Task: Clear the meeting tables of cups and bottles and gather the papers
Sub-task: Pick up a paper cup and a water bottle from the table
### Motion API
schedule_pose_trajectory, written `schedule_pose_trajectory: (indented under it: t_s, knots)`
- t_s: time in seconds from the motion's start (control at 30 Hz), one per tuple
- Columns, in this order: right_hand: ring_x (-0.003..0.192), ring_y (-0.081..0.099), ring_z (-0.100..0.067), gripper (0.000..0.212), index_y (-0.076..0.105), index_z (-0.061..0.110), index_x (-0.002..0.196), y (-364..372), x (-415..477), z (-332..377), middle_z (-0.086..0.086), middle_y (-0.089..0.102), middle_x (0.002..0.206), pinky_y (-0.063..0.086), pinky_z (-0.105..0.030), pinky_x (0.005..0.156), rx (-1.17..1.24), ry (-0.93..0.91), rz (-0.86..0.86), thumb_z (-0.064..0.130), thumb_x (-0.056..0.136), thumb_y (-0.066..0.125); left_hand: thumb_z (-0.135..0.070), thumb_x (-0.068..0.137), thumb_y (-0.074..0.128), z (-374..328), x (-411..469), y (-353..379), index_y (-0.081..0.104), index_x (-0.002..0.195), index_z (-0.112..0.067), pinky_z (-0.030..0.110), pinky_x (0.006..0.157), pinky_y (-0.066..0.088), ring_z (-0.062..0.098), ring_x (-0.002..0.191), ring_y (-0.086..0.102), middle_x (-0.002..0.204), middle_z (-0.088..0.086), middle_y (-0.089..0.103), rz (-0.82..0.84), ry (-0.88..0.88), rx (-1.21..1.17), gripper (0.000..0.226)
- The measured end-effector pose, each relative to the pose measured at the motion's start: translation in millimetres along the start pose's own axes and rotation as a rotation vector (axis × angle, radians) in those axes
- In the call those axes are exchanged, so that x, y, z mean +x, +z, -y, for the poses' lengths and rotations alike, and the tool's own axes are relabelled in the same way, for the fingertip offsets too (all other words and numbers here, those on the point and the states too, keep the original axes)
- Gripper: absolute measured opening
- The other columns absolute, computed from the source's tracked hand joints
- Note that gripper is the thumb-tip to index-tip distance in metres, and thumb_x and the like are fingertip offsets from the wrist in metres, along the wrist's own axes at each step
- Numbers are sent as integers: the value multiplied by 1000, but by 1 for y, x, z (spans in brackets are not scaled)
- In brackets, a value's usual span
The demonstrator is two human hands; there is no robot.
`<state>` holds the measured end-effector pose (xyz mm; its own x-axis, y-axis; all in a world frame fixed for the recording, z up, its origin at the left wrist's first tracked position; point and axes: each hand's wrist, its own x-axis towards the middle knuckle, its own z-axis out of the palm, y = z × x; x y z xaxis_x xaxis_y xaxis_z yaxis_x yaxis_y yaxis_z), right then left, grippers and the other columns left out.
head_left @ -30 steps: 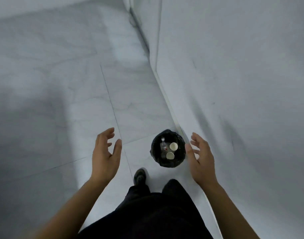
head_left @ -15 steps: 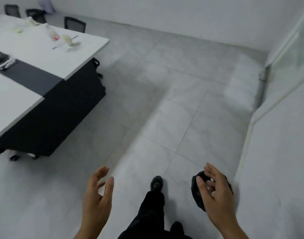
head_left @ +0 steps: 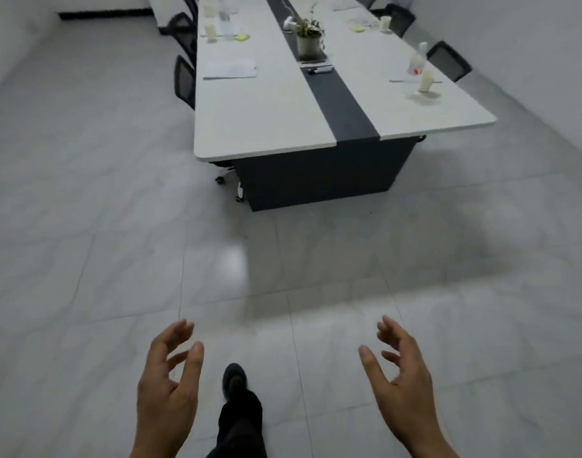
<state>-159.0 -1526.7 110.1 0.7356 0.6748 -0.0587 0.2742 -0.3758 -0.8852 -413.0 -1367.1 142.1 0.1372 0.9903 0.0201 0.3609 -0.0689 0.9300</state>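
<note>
So both hands, left hand and right hand, are loose and empty, well short of the meeting table ahead.

No text, brand, number or sign can be read anywhere in this view. The bottle near the right edge of the table carries a red patch on its label, but the frame is too soft to make out any letters on it. The papers on the left half of the table show only as plain white sheets, with no legible print. The small yellow notes farther back are blank blurs of colour. The cups bear no visible marking, and the plant pot on the dark centre strip is unmarked as well.
</note>
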Motion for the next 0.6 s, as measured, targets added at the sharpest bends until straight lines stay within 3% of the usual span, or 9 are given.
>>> schedule_pose_trajectory:
  t_s: [0.13,0.23,0.43,0.6]
  knots:
    - [119,54,7,62,45,37,137,82,55,40,23,56,128,50,-27,94,-48,-34,102,25,84,77,-9,93,62,37,69,-43,55,112,-45,19,82,53,-7,105,61,111,-15,68,-116,-103,-61,41]
    - [118,53,9,62,43,42,136,148,100,76,23,55,128,51,-27,94,-59,-56,135,27,85,76,-8,93,62,53,142,-73,56,111,-42,25,87,51,-3,106,63,111,-12,69,-142,-150,-104,39]
    - [118,51,8,60,39,43,138,265,189,158,31,47,128,49,-25,95,-59,-121,233,35,88,71,-10,95,60,52,294,-122,56,123,-26,24,88,48,3,109,63,114,-10,67,-156,-108,-124,32]
    - [119,53,2,61,40,35,143,348,264,199,24,49,128,50,-26,95,-54,-141,253,39,89,67,-13,96,60,61,404,-134,55,126,-25,23,87,48,4,111,62,117,-11,66,-149,-116,-97,33]
